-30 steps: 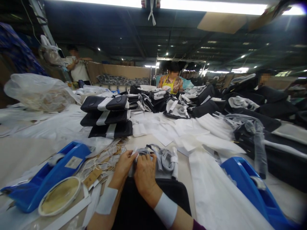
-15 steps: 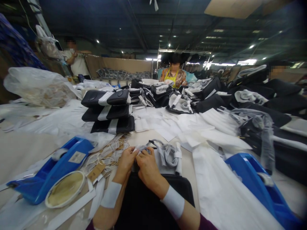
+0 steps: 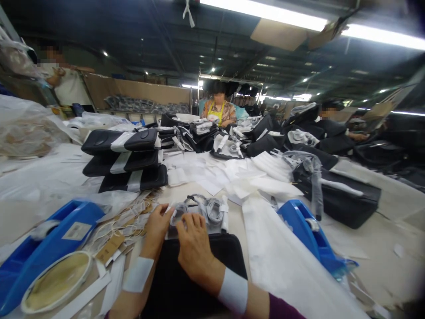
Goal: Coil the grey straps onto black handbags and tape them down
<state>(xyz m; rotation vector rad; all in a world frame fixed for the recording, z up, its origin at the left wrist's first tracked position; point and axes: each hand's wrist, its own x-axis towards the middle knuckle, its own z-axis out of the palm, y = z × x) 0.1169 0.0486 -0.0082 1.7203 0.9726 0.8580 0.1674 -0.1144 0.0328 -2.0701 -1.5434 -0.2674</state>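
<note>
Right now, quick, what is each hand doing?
Left hand: fingers pinch the near edge of the grey strap bundle.
Right hand: fingers curled down on the same bundle, above the black bag; grip cannot be told.

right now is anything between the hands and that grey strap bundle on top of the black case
Nothing visible. The left hand and the right hand already rest on the grey strap bundle at the far edge of the black case.
</note>
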